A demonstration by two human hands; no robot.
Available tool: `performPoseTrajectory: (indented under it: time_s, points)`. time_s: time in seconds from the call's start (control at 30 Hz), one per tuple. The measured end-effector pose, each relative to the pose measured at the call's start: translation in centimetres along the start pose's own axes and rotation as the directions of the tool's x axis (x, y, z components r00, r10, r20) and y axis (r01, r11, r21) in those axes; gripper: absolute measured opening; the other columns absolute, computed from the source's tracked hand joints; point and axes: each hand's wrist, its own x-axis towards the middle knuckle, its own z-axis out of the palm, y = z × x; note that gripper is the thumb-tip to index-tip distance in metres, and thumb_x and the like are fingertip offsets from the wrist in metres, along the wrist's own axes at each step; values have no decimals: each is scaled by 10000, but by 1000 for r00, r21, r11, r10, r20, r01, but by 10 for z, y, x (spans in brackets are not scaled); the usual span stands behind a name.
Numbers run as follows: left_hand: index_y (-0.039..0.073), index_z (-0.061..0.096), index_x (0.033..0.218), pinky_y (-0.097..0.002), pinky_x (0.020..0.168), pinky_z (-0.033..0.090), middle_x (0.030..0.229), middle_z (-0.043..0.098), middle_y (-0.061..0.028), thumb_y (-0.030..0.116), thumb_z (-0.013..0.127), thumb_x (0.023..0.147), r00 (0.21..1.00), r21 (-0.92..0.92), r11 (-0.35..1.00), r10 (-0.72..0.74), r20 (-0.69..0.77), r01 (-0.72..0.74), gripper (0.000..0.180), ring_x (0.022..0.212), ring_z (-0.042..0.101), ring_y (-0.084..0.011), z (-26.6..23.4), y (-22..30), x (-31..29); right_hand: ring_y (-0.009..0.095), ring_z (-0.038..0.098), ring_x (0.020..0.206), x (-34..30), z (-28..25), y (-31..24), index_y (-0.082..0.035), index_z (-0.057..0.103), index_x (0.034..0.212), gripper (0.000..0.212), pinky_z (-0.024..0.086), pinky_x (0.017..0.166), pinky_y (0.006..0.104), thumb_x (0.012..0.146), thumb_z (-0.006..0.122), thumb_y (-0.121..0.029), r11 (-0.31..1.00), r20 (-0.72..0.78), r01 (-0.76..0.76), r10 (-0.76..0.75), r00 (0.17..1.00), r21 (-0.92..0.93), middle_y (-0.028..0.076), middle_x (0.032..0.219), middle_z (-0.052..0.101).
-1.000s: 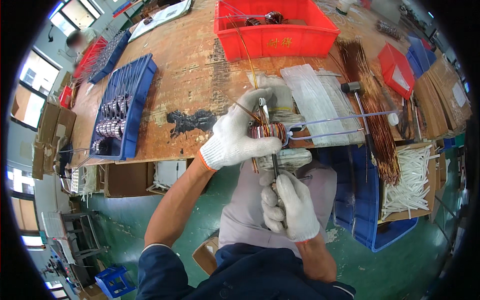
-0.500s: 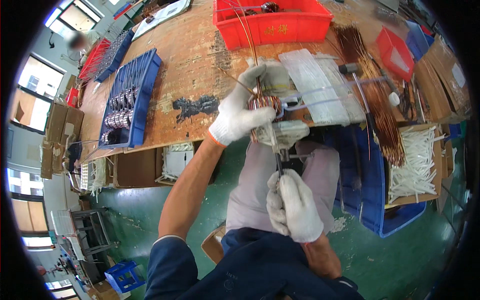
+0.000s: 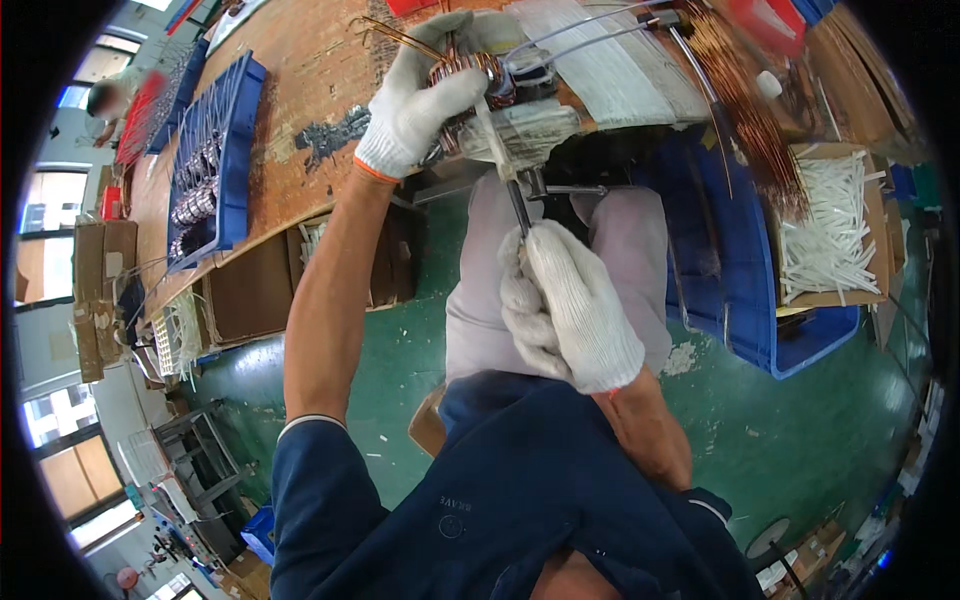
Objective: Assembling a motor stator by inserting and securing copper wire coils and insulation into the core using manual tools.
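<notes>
My left hand (image 3: 405, 118), in a white knitted glove, is closed around a ring-shaped coil (image 3: 468, 72) wound with copper wire, at the table's near edge. Copper wire ends (image 3: 395, 36) stick out from it to the upper left. Below my lap-side edge of the coil, my right hand (image 3: 575, 308), also gloved, grips a thin dark rod (image 3: 519, 205). A pale strip (image 3: 493, 140) continues from the rod up to the coil; how they join cannot be made out. Beside the coil is a support wrapped in clear plastic (image 3: 530, 130).
A blue tray (image 3: 235, 175) of wound coils stands on the left of the wooden table (image 3: 275, 150). To the right lie a bundle of copper wires (image 3: 745, 110), a black-headed hammer (image 3: 700, 75) and a box of white tubes (image 3: 830, 230). A blue bin (image 3: 715, 260) sits beside my knee.
The view has tipped, so the table sits higher in the picture. My right hand has drawn farther from the coil, with the rod at more of a slant. The wire ends now point left.
</notes>
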Motion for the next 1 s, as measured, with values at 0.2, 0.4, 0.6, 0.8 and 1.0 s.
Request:
performPoseTrajectory:
  time_s: [0.2,0.4,0.6,0.8,1.0]
  points:
    - [-4,443,1480,-413,1131,465,1460,581,-163,307,892,851,879,-670,713,437,191,-209,833,1319,589,-252,8,-23,25,47,361,460,-58,-33,14,-101,535,1150,352,294,338,223,1152,389,-421,881,220,-263,187,957,394,-35,733,427]
    - [-8,444,1490,-371,1124,429,1412,584,-126,248,790,907,990,-166,977,-129,61,137,725,1274,557,-200,3,20,5,96,425,435,-178,-124,57,-104,577,1091,384,302,336,280,1105,490,-477,577,575,-623,297,762,527,-1,685,494]
    - [1,470,1467,-367,1080,476,1381,588,-122,228,751,942,986,-198,970,-121,113,141,637,1238,579,-201,-2,22,5,63,382,416,-220,-123,27,-62,570,1034,266,270,339,259,1084,488,-311,963,-648,-267,187,739,-27,1,663,500]
    - [-1,545,1448,-353,1090,475,1333,661,-112,260,788,915,994,161,986,-65,93,49,641,1227,611,-193,-12,20,3,61,373,438,-94,-28,6,-69,557,1058,305,273,325,246,1126,474,-355,981,41,-169,166,985,96,-12,717,463]
    - [35,503,1519,-382,1203,362,1497,575,-114,361,777,934,990,275,961,-74,117,39,723,1414,506,-230,-26,11,9,38,305,426,-7,-15,24,-85,625,1235,453,239,286,232,1146,399,-467,725,318,-307,128,939,617,-34,727,431]
